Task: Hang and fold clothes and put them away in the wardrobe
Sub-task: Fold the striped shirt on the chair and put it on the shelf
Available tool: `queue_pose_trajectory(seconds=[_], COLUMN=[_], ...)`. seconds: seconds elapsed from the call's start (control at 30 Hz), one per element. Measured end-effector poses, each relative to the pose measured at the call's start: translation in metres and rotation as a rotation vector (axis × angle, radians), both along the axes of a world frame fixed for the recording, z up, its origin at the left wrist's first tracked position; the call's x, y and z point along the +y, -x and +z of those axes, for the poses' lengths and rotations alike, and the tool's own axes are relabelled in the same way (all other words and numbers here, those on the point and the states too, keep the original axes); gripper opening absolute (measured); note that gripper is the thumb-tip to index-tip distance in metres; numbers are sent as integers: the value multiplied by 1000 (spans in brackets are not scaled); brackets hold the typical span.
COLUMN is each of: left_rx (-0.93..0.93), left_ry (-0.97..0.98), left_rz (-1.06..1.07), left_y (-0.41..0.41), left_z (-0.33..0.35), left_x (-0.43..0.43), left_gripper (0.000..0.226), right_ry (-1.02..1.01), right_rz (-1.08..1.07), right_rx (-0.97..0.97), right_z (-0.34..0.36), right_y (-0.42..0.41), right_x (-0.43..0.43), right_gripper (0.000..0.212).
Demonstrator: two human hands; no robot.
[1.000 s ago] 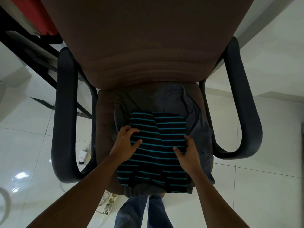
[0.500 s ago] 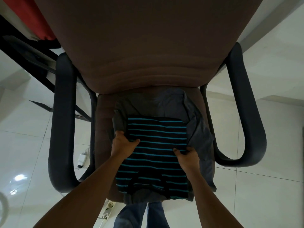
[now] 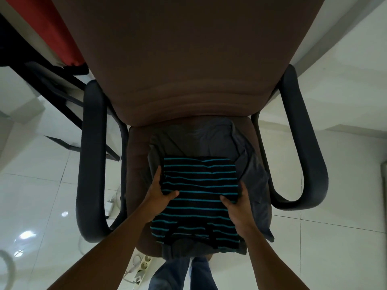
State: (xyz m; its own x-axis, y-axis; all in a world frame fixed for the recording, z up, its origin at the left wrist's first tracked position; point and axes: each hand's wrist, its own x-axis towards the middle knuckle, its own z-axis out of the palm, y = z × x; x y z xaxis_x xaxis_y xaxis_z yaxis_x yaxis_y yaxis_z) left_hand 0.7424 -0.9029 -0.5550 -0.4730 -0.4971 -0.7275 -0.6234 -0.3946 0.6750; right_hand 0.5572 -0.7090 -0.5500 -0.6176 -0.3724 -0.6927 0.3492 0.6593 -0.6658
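Note:
A folded black shirt with teal stripes (image 3: 199, 185) lies on a grey garment (image 3: 251, 164) spread over the seat of a brown office chair (image 3: 136, 147). My left hand (image 3: 160, 191) grips the shirt's left edge, thumb on top and fingers tucked under. My right hand (image 3: 236, 203) grips the right edge the same way, thumb lying across the stripes. The shirt's near end hangs over the seat's front edge.
The chair's tall brown backrest (image 3: 188, 59) fills the top of the view, with black armrests (image 3: 92, 164) on both sides. A white power strip (image 3: 142, 266) and cable lie on the glossy white tile floor. A red cloth (image 3: 56, 32) sits at upper left.
Both hands slid from resting on top of the striped shirt to its side edges and curled round them; the far fold now lies flatter and squarer.

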Motion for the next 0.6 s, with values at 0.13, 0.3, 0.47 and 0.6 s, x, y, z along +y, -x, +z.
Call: queue_pose_trajectory(seconds=[0.13, 0.3, 0.47, 0.6], left_rx=[56, 134, 215, 281], left_ry=[-64, -136, -172, -93], left_rz=[-96, -106, -210, -360], left_y=[-2, 12, 37, 79], left_z=[39, 112, 194, 254], left_x=[-9, -11, 8, 45], left_gripper=[71, 56, 56, 68], right_ry=[101, 136, 230, 276], right_rz=[30, 30, 18, -13], right_rx=[-91, -103, -82, 31], right_z=[44, 121, 207, 275], right_y=[13, 24, 34, 45], right_x=[3, 18, 68, 128], right_gripper=[55, 40, 55, 68])
